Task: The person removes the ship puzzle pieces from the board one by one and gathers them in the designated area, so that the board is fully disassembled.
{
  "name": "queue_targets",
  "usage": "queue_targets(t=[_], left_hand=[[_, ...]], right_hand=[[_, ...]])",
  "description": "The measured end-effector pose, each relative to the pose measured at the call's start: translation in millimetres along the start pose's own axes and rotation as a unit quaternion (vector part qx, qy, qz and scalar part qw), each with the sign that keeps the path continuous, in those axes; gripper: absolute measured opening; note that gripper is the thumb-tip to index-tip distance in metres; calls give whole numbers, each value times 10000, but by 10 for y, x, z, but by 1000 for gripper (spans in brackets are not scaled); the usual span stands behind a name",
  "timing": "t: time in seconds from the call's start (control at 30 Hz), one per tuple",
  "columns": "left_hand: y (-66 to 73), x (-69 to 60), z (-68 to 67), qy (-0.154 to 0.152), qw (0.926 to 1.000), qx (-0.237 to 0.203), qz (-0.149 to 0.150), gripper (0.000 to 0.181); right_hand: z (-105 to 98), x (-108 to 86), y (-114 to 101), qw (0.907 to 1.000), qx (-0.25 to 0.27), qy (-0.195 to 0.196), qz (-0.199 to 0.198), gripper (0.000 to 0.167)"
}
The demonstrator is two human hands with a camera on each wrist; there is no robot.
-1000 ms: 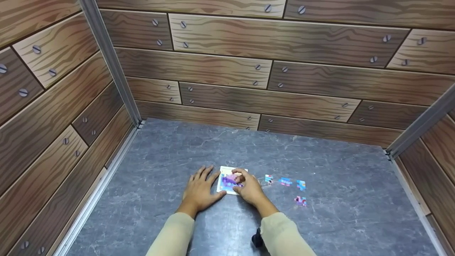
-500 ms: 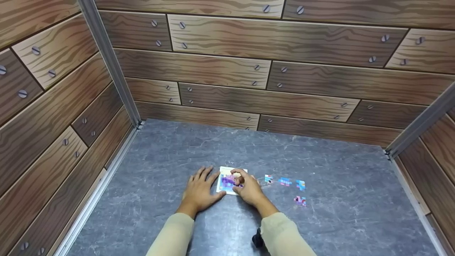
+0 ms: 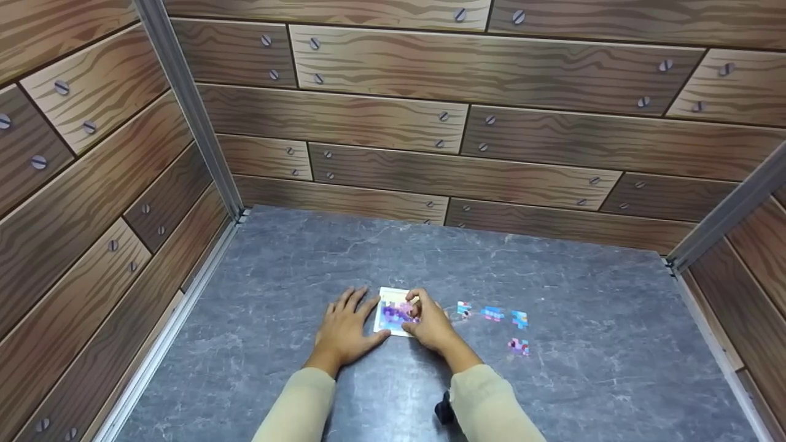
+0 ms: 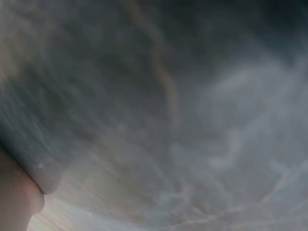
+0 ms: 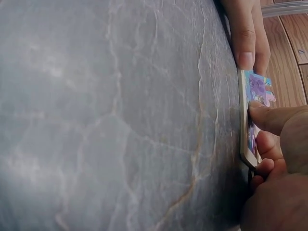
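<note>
A small jigsaw puzzle in a white-edged tray (image 3: 395,312) lies on the table, purple and blue pieces filling much of its lower part. My left hand (image 3: 347,325) rests flat beside it, fingers spread, with index finger and thumb touching the tray's left side. Over the right side is my right hand (image 3: 431,322). Its thumb (image 5: 267,118) rests on the puzzle near the front edge, and the other fingers are curled. Whether a piece sits between them is hidden. In the left wrist view, only a blurred bit of skin (image 4: 19,197) and table show.
Several loose jigsaw pieces lie to the right, among them a blue-and-pink one (image 3: 492,314) and a pink one (image 3: 519,347). Wood-patterned walls (image 3: 381,123) enclose the grey marbled table (image 3: 307,245). A black object (image 3: 444,410) sits by the right sleeve.
My right index finger has drawn back slightly to the right, uncovering more of the puzzle. The left hand and the loose pieces have stayed put.
</note>
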State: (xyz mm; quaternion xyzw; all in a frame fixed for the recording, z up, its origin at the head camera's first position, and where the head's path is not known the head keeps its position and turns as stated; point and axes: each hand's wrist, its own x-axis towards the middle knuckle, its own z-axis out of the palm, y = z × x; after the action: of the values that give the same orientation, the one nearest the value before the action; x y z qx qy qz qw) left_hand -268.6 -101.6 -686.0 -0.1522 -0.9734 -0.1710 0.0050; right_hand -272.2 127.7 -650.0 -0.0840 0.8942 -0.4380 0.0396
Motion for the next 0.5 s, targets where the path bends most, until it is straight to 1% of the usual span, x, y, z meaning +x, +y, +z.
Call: queue_targets(t=[0.13, 0.3, 0.5], left_hand=[[-3, 0, 0, -13, 10000, 12, 17, 89], [-5, 2, -1, 28, 10000, 9, 38, 89], [-3, 3, -4, 60, 10000, -22, 46, 89]], right_hand=[[1, -5, 13, 9995, 312, 32, 14, 53], [-2, -5, 36, 9972, 733, 69, 91, 47], [2, -1, 52, 9960, 855, 192, 165, 43]])
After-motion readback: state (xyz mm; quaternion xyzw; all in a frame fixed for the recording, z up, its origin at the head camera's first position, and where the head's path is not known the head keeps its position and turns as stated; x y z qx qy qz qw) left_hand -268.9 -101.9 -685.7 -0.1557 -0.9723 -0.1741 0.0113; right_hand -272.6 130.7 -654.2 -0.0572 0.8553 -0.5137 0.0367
